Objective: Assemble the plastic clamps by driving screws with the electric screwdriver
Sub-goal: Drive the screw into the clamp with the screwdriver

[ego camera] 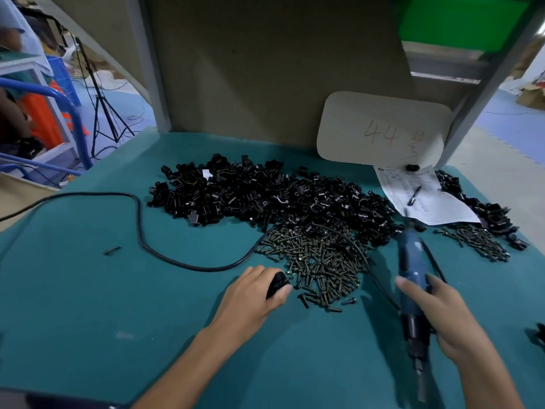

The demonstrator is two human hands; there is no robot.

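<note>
Clamp (pixel 277 286), glossy black moulded plastic, is pinched in the left hand (pixel 253 293) low on the matte teal desk (pixel 88 305), at 9 o'clock from the heap of dull brassy screws (pixel 318 261). The right hand (pixel 442 314) wraps around the blue screwdriver (pixel 411 267). Seat one screw squarely in its hole first, then bring the driver in upright.

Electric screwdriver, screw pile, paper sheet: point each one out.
electric screwdriver (pixel 410 258), head view, on its blue body.
screw pile (pixel 312 261), head view, middle of the heap.
paper sheet (pixel 436 205), head view, printed face.
</note>
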